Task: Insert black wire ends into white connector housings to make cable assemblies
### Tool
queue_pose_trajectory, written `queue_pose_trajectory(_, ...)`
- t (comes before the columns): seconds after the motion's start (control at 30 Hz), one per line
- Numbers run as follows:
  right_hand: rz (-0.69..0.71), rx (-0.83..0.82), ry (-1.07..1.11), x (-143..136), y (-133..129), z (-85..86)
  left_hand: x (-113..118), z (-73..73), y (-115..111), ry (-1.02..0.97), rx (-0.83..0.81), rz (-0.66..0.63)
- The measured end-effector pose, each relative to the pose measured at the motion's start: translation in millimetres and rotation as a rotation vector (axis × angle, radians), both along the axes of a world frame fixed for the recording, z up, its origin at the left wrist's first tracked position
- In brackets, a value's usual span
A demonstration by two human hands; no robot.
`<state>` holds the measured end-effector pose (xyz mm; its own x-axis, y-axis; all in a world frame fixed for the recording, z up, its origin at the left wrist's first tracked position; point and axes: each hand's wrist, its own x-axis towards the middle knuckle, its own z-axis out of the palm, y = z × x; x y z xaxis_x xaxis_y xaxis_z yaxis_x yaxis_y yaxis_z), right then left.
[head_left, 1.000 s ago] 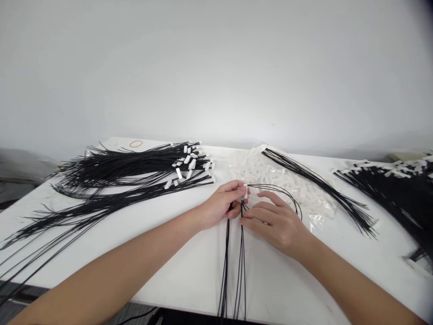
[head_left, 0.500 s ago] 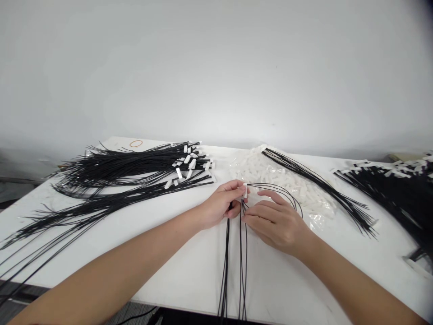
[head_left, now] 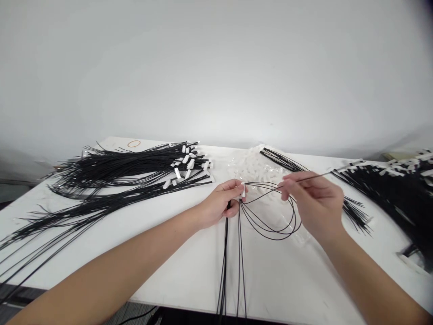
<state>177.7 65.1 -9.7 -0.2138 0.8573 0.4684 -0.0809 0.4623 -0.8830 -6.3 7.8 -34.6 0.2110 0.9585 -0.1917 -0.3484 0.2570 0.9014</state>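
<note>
Between its thumb and fingers my left hand (head_left: 226, 201) grips a small white connector (head_left: 243, 190). Several thin black wires loop out of this connector to the right and curve back to it. More black wires (head_left: 225, 253) hang from below the left hand over the table's front edge. My right hand (head_left: 314, 198) is closed in a pinch on a single black wire (head_left: 267, 194), to the right of the connector. That wire runs from near the connector up through the fingers, and its far end points toward the right. The fingertips of the left hand partly hide the connector.
A big pile of black wires with white connectors (head_left: 135, 164) lies on the white table (head_left: 182, 257) at left. Behind my hands is a clear bag of white connectors (head_left: 243, 162), with a wire bundle (head_left: 277, 159) across it. Another wire pile (head_left: 392, 194) is at right. An orange rubber band (head_left: 134, 143) lies far back.
My right hand has moved right and up from beside the connector, drawing one wire out with it. The wire loops now show fully. The left hand has stayed nearly in place.
</note>
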Motion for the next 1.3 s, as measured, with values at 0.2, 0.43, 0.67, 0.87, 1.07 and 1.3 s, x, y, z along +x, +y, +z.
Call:
queue_pose_trajectory(0.2,-0.282,-0.254,0.407,16,31,15.7,-1,1.3,-1,0.024,-0.002,-0.007)
queue_pose_trajectory(0.43,-0.127,-0.519,0.459,28,31,29.6,0,0.9,0,0.012,-0.005,-0.003)
queue_pose_trajectory(0.67,0.316,-0.661,-0.073,16,4,16.7,1,1.7,0,-0.018,-0.005,0.003)
queue_pose_trajectory(0.87,0.102,-0.465,-0.358,8,-2,20.0,1,3.0,0,-0.013,-0.015,0.000)
queue_pose_trajectory(1.07,-0.010,-0.362,-0.440,4,-13,31.9,0,3.3,0,-0.021,-0.022,-0.003)
queue_pose_trajectory(1.3,-0.021,-0.370,-0.489,2,-15,32.2,-1,1.9,1,-0.022,-0.008,-0.010)
